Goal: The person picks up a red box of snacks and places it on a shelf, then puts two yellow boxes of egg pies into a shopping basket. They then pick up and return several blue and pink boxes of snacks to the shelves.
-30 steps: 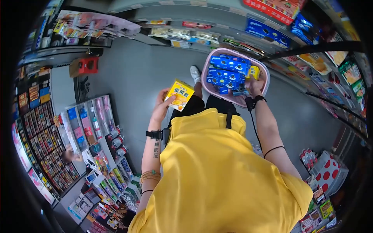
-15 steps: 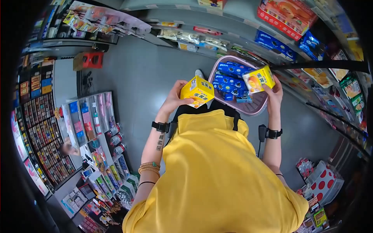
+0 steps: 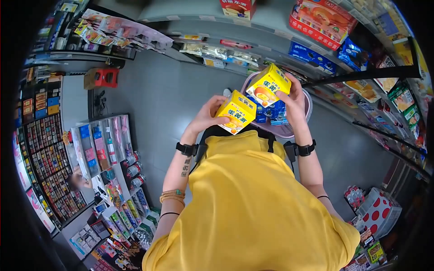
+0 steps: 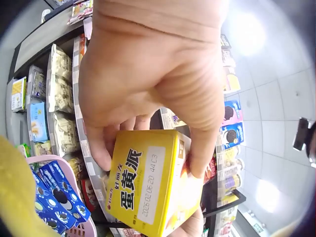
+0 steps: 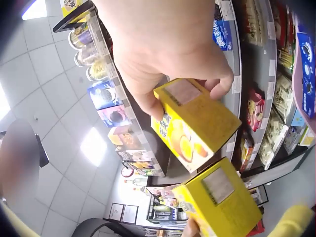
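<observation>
A: Boxes, both raised now. Half a second ago the right hand (image 3: 293, 97) held its yellow box (image 3: 267, 85) out over the basket (image 3: 308, 103), well apart from the left one; now it has swung in and up, so the two boxes sit corner to corner in front of the chest.

B: And a second ago?

A: The right hand was down in the basket among the blue packs (image 3: 271, 112), and only the left hand (image 3: 205, 116) had a box up. So one box has come out of the basket to join the other. My judgement: the two are being brought together, to compare or stack.

B: How are the fingers set?

A: In the left wrist view, the left thumb and fingers clamp the sides of the left box (image 4: 150, 185), its dated face turned outward below the palm. In the right wrist view, the right fingers curl over the top end of the right box, thumb on the near edge; the left box lies just below those fingertips.

B: Count?

A: Two yellow boxes, one per hand. One pink basket beyond the fingers. Blue packs inside: several, mostly hidden behind the boxes, so I cannot give an exact number.
</observation>
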Available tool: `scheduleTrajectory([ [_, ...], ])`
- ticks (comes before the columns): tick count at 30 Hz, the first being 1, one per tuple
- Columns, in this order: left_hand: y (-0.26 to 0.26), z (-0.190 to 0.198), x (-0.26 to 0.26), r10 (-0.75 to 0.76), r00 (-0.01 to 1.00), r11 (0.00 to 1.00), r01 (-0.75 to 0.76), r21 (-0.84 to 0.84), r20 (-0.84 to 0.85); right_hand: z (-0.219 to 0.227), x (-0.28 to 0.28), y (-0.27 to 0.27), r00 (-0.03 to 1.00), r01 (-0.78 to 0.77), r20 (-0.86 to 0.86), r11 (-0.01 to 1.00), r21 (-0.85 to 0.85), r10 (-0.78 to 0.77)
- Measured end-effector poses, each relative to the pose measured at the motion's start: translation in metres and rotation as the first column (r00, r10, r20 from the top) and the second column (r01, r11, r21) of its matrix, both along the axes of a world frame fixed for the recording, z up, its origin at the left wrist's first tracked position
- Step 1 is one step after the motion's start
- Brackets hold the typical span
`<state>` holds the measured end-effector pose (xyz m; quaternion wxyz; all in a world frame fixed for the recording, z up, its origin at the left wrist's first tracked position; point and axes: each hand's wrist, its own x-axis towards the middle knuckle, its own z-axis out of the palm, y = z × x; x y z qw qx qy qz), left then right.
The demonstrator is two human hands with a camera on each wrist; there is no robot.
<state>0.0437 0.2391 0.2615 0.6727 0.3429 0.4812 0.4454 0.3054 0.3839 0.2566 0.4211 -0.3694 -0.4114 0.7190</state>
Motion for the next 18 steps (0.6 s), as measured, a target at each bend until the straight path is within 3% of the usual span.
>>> scheduleTrajectory([
  [5, 0.003, 0.000, 0.007, 0.031, 0.999, 0.993, -0.026, 0.117, -0.041, -0.010, -0.010, -0.008, 0.979, -0.149, 0.156, 0.983, 0.112, 0.131],
  [7, 0.009, 0.003, 0.015, 0.081, 0.992, 0.979, -0.061, 0.196, -0.095, -0.001, -0.017, -0.017, 0.976, -0.198, 0.089, 0.980, -0.016, 0.198],
  [8, 0.010, 0.003, 0.017, 0.090, 0.994, 0.984, -0.080, 0.159, -0.061, 0.001, -0.019, -0.019, 0.974, -0.214, 0.051, 0.973, -0.091, 0.220],
  [14, 0.008, -0.003, 0.022, 0.169, 0.985, 0.985, -0.170, 0.017, 0.040, -0.012, -0.021, -0.023, 0.964, -0.247, -0.146, 0.953, -0.178, 0.223],
  [18, 0.005, -0.006, 0.024, 0.258, 0.953, 0.966, -0.250, -0.064, 0.162, -0.014, -0.021, -0.029, 0.960, -0.270, -0.085, 0.962, -0.041, 0.266],
])
